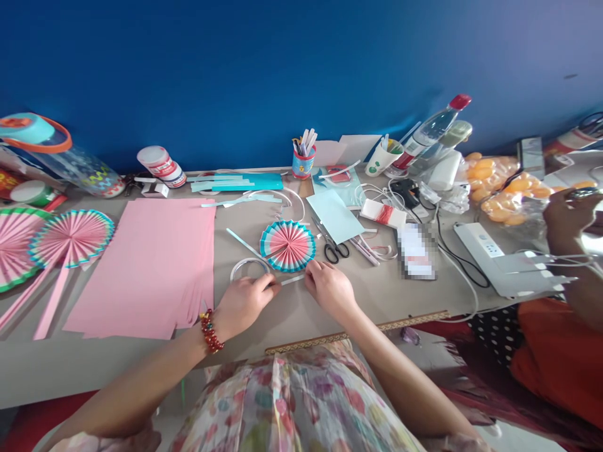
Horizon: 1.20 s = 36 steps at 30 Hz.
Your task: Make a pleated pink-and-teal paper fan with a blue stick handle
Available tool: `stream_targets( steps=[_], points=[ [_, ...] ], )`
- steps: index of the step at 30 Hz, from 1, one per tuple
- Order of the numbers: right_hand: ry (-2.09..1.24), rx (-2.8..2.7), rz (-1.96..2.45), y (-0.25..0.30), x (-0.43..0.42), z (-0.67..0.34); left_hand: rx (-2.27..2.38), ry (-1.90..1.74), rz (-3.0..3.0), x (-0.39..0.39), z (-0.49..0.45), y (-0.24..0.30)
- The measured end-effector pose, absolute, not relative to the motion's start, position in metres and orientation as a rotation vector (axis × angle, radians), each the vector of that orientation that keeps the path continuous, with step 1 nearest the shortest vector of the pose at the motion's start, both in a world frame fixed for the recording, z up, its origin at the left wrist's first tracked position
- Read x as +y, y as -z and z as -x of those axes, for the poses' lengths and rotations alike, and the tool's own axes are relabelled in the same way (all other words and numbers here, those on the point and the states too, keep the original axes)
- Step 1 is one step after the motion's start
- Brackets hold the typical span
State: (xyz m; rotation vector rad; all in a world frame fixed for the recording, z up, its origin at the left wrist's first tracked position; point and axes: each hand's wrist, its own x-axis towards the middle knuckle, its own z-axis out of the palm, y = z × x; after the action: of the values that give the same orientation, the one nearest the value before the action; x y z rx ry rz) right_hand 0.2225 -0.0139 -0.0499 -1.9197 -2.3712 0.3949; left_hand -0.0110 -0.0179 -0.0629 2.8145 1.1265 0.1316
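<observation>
My left hand (pixel 249 303), with a beaded bracelet on its wrist, is closed at the near edge of a roll of clear tape (pixel 236 266) and covers part of it. A narrow white strip of tape (pixel 293 280) spans the gap between my two hands, low over the table. My right hand (pixel 330 287) pinches its right end. Just beyond the strip lies a round pleated paper fan (pixel 288 245), pink in the middle with a blue-and-white rim. A thin light blue strip (pixel 245 243) lies left of the fan. Black-handled scissors (pixel 336 252) rest beyond my right hand.
Pink paper sheets (pixel 146 263) and finished fans (pixel 71 238) lie left. Light blue paper (pixel 335 215), a pen cup (pixel 303 162), bottles (pixel 431 135) and a power strip (pixel 480 242) stand or lie beyond and right. Another person's hand (pixel 568 216) is far right.
</observation>
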Motion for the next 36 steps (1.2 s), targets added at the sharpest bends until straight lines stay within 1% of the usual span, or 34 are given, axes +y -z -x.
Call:
stream_targets(
  steps=[10, 14, 18, 22, 26, 29, 32, 36],
  points=[
    [-0.3, -2.364, 1.965, 0.051, -0.015, -0.222, 1.145, 0.018, -2.827, -0.019, 0.008, 0.057],
    [-0.33, -2.308, 2.0, 0.053, -0.015, -0.224, 1.146, 0.012, -2.83, -0.019, 0.008, 0.056],
    [-0.284, -2.238, 2.038, 0.057, -0.018, -0.233, 1.141, 0.01, -2.837, -0.018, 0.007, 0.057],
    [-0.206, -2.181, 1.832, 0.06, -0.028, -0.241, 1.147, -0.017, -2.828, -0.018, 0.007, 0.056],
    [-0.22, -2.36, 1.538, 0.063, -0.04, -0.24, 1.139, -0.015, -2.813, -0.017, 0.007, 0.055],
    [-0.195, -2.398, 1.546, 0.067, -0.045, -0.243, 1.131, -0.038, -2.792, -0.017, 0.008, 0.056],
    [-0.145, -2.291, 1.566, 0.069, -0.048, -0.248, 1.138, -0.084, -2.755, -0.016, 0.009, 0.06],
    [-0.209, -2.257, 1.407, 0.062, -0.05, -0.242, 1.196, -0.193, -2.647, -0.016, 0.008, 0.064]
  ],
)
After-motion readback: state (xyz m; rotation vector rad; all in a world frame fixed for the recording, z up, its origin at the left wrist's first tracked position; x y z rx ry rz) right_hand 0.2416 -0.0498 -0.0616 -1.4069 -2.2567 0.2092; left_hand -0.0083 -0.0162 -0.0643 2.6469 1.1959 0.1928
